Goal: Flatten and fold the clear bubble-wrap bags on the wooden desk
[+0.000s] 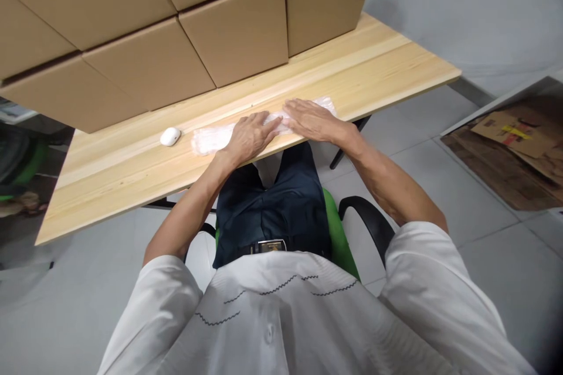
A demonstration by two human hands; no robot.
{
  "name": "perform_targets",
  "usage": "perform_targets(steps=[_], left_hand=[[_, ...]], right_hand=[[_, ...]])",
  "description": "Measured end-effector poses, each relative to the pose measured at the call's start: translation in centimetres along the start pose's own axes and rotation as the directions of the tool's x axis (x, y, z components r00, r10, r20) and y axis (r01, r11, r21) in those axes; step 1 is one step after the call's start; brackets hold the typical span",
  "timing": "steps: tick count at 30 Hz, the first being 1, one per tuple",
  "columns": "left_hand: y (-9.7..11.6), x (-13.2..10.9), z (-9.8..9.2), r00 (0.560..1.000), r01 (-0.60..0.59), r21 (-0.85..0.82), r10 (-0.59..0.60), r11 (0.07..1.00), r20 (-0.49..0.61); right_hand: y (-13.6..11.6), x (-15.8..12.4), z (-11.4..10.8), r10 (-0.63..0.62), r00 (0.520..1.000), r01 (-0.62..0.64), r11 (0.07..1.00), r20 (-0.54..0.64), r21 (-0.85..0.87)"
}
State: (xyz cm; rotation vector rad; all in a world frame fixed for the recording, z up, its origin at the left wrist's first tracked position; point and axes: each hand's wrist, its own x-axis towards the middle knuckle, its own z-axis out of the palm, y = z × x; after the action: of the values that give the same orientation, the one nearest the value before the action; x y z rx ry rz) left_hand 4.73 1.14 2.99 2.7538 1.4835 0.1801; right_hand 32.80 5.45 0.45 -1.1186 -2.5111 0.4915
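A long strip of clear, whitish plastic wrap (214, 139) lies along the front part of the wooden table (378, 64). My left hand (251, 136) rests flat on its middle, palm down with the fingers stretched out. Farther right, my right hand (310, 119) presses on the same strip, its fingers extended toward the left one. The strip's ends stick out on both sides of my hands. Whether anything is wrapped inside it cannot be made out. To the left of the strip sits a small white rounded case (170, 136), apart from both hands.
Stacked brown cardboard boxes (237, 29) line the back of the table. I sit on a green chair (343, 240) with black armrests, close to the table's front edge. On the floor at right, flattened cardboard (519, 129) lies in a white-edged container. Dark, blurred items stand at far left.
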Motion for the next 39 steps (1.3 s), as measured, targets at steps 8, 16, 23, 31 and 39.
perform_targets(steps=[8,16,23,31,39], left_hand=[[-1.2,-1.8,-1.1,0.996,-0.025,0.002,0.025,1.000,0.084],[-3.2,-3.8,-2.0,0.985,0.012,0.016,-0.014,1.000,0.174],[-4.5,-6.0,-2.7,0.974,0.066,0.009,-0.066,0.998,0.216],[1.3,-1.4,-0.2,0.996,-0.084,0.019,0.084,0.996,-0.013],[3.9,1.7,3.5,0.999,0.043,0.044,-0.043,0.998,0.009]], right_hand=[[1.8,-0.2,-0.4,0.059,0.997,-0.054,0.992,0.040,-0.117],[1.3,-0.1,-0.6,0.088,0.993,-0.069,0.972,0.077,-0.224],[1.6,0.0,-0.4,0.108,0.991,-0.084,0.965,0.084,-0.250],[1.9,-0.3,0.0,0.086,0.994,-0.065,0.960,0.066,-0.273],[3.3,-0.4,0.8,0.060,0.998,-0.050,0.968,0.035,-0.248]])
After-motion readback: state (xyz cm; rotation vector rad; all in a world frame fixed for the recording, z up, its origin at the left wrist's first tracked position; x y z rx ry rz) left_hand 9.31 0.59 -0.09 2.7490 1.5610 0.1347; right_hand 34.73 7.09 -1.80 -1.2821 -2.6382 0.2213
